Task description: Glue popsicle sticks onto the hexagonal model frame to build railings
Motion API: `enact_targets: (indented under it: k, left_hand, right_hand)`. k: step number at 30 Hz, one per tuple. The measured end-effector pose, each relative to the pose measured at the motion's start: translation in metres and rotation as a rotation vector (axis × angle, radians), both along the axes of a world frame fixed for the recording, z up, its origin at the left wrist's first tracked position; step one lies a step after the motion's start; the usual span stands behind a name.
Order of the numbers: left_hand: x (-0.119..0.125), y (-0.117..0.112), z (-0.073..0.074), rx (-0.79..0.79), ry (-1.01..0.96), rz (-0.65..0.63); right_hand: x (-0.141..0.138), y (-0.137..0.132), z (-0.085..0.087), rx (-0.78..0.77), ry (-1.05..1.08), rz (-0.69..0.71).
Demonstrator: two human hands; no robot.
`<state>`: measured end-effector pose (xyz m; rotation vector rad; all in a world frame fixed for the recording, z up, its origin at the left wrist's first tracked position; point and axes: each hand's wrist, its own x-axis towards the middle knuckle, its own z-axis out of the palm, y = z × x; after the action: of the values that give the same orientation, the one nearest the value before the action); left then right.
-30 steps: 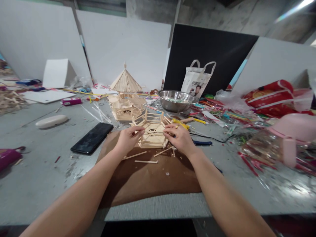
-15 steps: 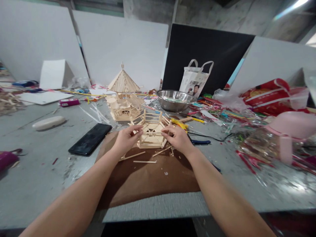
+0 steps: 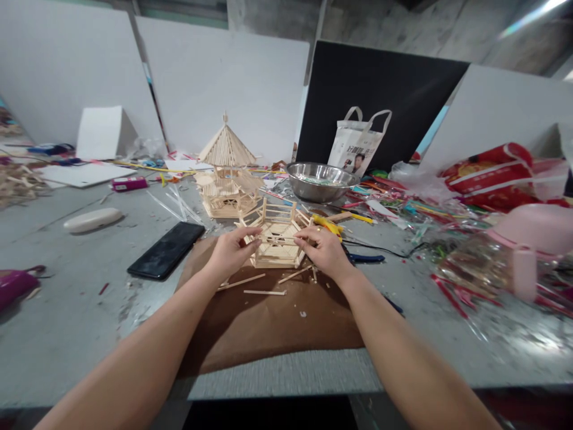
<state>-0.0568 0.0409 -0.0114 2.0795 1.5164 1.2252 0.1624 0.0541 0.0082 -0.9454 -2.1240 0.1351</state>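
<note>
A small hexagonal frame of wooden sticks point(image 3: 276, 234) stands on a brown paper sheet point(image 3: 268, 322) on the grey table. My left hand point(image 3: 230, 254) pinches a thin wooden stick point(image 3: 275, 239) at the frame's left side. My right hand point(image 3: 323, 251), with a ring on one finger, pinches the same stick at the right side. The stick lies across the frame's near edge. Loose sticks point(image 3: 264, 292) lie on the paper just in front of the hands.
A finished stick pavilion point(image 3: 226, 170) stands behind the frame. A black phone point(image 3: 166, 250) lies to the left, a white oval case point(image 3: 92, 220) farther left. A steel bowl point(image 3: 321, 181), a white bag point(image 3: 359, 142), yellow pliers point(image 3: 329, 225) and plastic wrappers point(image 3: 470, 263) crowd the right.
Both hands stay pinched at the stick frame, with only small finger shifts. The view has shaken slightly.
</note>
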Motion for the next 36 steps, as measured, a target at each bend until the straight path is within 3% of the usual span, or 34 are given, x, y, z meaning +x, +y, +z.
enact_targets:
  k: [5,9,12,14,16,20,24,30,36]
  left_hand:
    - [0.000,-0.002,0.002,-0.006,-0.058,-0.007]
    - [-0.006,-0.005,0.011,0.032,-0.199,0.061]
    - [-0.014,-0.009,0.021,0.097,-0.182,0.199]
    - [-0.019,-0.012,0.028,0.100,-0.051,0.246]
    - [-0.022,-0.014,0.033,0.025,0.155,0.172]
    - [-0.024,-0.019,0.033,-0.204,0.556,-0.085]
    - [-0.020,-0.024,0.026,-0.356,0.800,-0.141]
    - [-0.008,-0.031,0.023,-0.385,0.884,-0.147]
    - [-0.003,-0.034,0.022,-0.331,0.858,-0.158]
  right_hand:
    - [0.002,0.003,-0.001,0.025,0.059,0.023]
    - [0.005,-0.006,0.014,0.050,0.117,-0.040]
    - [0.002,-0.024,0.031,-0.190,-0.053,0.088]
    - [-0.003,-0.035,0.037,-0.375,-0.244,0.210]
    - [-0.010,-0.041,0.036,-0.488,-0.456,0.251]
    - [-0.018,-0.040,0.024,-0.580,-0.757,0.179]
    - [-0.017,-0.037,0.018,-0.568,-0.875,0.156]
    - [-0.017,-0.040,0.018,-0.532,-0.859,0.100]
    - [-0.019,-0.040,0.013,-0.471,-0.834,0.141]
